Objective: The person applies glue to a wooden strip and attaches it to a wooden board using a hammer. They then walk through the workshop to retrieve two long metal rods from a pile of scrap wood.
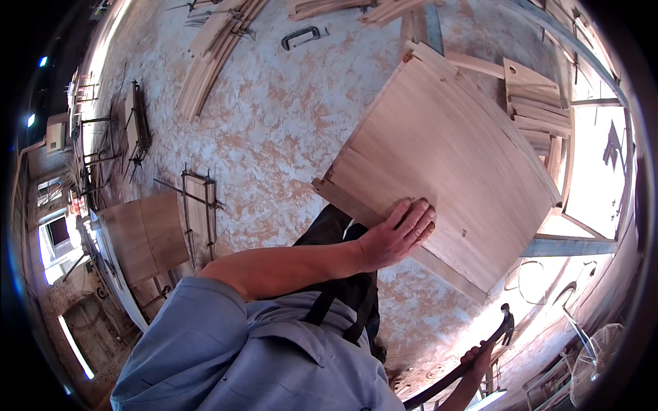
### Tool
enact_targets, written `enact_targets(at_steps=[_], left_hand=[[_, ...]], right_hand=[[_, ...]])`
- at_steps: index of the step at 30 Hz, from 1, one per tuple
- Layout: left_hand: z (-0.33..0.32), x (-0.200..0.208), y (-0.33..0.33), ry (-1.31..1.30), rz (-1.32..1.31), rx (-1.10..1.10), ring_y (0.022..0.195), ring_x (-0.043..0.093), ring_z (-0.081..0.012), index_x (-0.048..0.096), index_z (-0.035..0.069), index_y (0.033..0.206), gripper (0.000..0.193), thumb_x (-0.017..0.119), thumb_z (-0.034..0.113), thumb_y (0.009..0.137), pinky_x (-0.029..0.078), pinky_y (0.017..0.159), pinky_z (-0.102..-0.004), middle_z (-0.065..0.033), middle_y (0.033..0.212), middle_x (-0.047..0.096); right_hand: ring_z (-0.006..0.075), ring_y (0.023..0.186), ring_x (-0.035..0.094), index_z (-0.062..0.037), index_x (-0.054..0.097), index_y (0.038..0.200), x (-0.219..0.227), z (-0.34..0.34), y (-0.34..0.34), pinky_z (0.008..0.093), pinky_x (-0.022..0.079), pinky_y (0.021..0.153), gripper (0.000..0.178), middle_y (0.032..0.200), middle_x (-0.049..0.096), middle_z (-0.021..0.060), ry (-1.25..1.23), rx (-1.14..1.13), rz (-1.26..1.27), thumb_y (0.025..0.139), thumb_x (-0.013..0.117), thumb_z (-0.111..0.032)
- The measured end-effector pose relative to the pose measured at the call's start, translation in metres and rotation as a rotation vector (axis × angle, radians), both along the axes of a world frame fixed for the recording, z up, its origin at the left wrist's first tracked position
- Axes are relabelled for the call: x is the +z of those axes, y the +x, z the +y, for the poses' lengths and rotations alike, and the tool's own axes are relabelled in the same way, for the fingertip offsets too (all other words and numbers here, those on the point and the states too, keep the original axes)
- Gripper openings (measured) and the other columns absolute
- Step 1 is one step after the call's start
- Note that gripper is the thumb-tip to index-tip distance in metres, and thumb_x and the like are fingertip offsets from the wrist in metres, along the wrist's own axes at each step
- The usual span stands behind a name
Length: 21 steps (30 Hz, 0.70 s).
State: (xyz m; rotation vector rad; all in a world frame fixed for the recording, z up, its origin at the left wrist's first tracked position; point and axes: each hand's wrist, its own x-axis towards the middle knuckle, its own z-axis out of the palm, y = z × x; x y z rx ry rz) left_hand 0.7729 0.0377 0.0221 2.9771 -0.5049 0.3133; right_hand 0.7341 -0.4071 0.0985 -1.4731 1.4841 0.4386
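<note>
Just beneath the left hand (399, 236), in the head view, a broad wooden panel (445, 154) is lying at a slant, stretching away beyond the fingertips. That hand is resting near the panel's close edge, fingers bent and held together; whether it is pinching the edge cannot be told. Below and right of it, well apart from the panel, the right hand (476, 356) is wrapping firmly around a hammer (442, 381), whose head is pointing up past the knuckles. Far beyond the left hand, a C-clamp (301, 38) is lying on the mottled floor (274, 137), with stacked boards (212, 61) sitting left of it. Right of the hammer grip, a fan (598, 363) is standing
</note>
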Motion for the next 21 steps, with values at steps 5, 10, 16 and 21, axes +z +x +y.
enact_targets(at_steps=[5,10,16,21], left_hand=[[0.005,0.001,0.0,0.033,0.043,0.016,0.132,0.038,-0.038,0.055,0.002,0.125,0.046,0.048,0.029,0.088,0.033,0.108,-0.0555,-0.0196,0.14,0.044],[0.007,0.005,-0.001,0.024,0.062,-0.016,0.133,0.038,-0.0381,0.054,0.003,0.126,0.047,0.046,0.028,0.088,0.031,0.109,-0.0548,-0.02,0.14,0.043],[0.028,0.021,0.003,-0.188,0.217,-0.124,0.134,0.035,-0.0391,0.051,-0.001,0.129,0.052,0.053,0.026,0.085,0.028,0.111,-0.0534,-0.0216,0.14,0.042],[0.081,0.027,0.032,-0.325,0.171,0.063,0.131,0.035,-0.0446,0.041,-0.005,0.135,0.073,0.07,0.025,0.075,0.028,0.108,-0.0558,-0.0254,0.14,0.038]], right_hand=[[0.0133,0.036,0.039,-0.0091,0.045,0.104,0.018,0.031,0.007,0.0282,0.034,0.032,0.041,0.053,0.041,0.0012,0.203,0.35,0.116,0.1,0.038,-0.049],[0.013,0.037,0.041,-0.0113,0.045,0.104,0.006,0.029,-0.003,0.028,0.035,0.033,0.044,0.054,0.041,0.0002,0.158,0.294,0.046,0.097,0.04,-0.054],[0.0142,0.039,0.042,-0.0135,0.046,0.101,0.001,0.02,-0.017,0.0293,0.036,0.034,0.042,0.055,0.041,0.0002,0.191,0.161,-0.01,0.097,0.04,-0.055],[0.0114,0.04,0.04,-0.0179,0.044,0.075,0.009,0.021,-0.02,0.0278,0.035,0.036,0.037,0.054,0.039,-0.0032,0.328,0.134,-0.061,0.097,0.044,-0.048]])
